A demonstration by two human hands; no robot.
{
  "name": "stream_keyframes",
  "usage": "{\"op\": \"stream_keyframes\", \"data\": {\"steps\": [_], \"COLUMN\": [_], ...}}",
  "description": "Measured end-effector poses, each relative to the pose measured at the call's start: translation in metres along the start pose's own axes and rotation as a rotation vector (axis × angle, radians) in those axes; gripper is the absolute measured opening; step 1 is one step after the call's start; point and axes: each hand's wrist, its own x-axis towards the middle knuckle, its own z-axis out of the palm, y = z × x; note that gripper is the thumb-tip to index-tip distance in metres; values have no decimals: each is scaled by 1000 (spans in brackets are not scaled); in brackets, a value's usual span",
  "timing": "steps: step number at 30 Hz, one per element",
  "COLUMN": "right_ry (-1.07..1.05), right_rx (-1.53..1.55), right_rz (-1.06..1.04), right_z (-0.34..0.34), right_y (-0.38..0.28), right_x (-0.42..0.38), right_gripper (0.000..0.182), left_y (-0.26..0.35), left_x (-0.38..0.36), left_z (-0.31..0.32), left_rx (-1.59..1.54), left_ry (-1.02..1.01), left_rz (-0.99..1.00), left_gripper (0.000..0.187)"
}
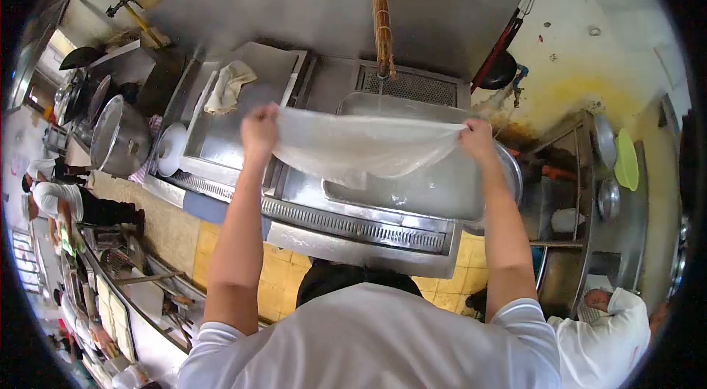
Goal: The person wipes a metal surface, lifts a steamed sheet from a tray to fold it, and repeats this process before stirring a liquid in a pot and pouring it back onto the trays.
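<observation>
A thin, wet, whitish sheet (361, 142) hangs stretched between my two hands and sags in the middle. My left hand (260, 131) is closed on its left end, and my right hand (476, 140) pinches the right end. Below the sheet lies a large rectangular metal tray (442, 186) holding cloudy liquid, on the steel counter (302, 190). The sheet hides part of the tray. Whether the sheet's lower edge touches the liquid I cannot tell.
A crumpled cloth (230, 87) lies on the counter at left, near a large metal pot (121, 137) and a white lid (172, 149). A bamboo brush (381, 25) stands behind the tray. One person (600, 334) is at lower right; several people are at far left.
</observation>
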Motion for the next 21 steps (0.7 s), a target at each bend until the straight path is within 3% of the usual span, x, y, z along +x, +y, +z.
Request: {"op": "stream_keyframes", "data": {"steps": [2, 4, 6, 7, 8, 10, 13, 16, 21], "right_ry": [-56, -129, -254, -301, -334, -400, -67, -329, -393], "right_rx": [238, 316, 236, 192, 296, 505, 811, 793, 682], "right_rz": [61, 57, -71, -180, -140, -64, -26, -31, 48], "right_z": [-19, -18, 2, 11, 18, 30, 42, 49, 81], "right_y": [-42, -126, -167, -179, -187, -194, -193, -196, -210], "right_x": [1, -10, -2, 3, 7, 17, 23, 17, 7], "right_gripper": [27, 24, 21, 18, 19, 23, 25, 24, 18], "left_y": [-39, -9, 41, 63, 80, 99, 112, 112, 119], "left_x": [0, -26, -52, -56, -55, -44, -34, -33, -39], "left_z": [43, 84, 117, 130, 139, 144, 133, 129, 109], "left_rx": [323, 83, 0, -170, -340, -259, -123, -189, -140], "left_ry": [-214, -399, -368, -550, -727, -718, -651, -564, -406], "left_rz": [90, 247, 667, 603, 536, 417, 403, 424, 493], "left_gripper": [36, 57, 60, 56, 52, 44, 32, 23, 17]}}
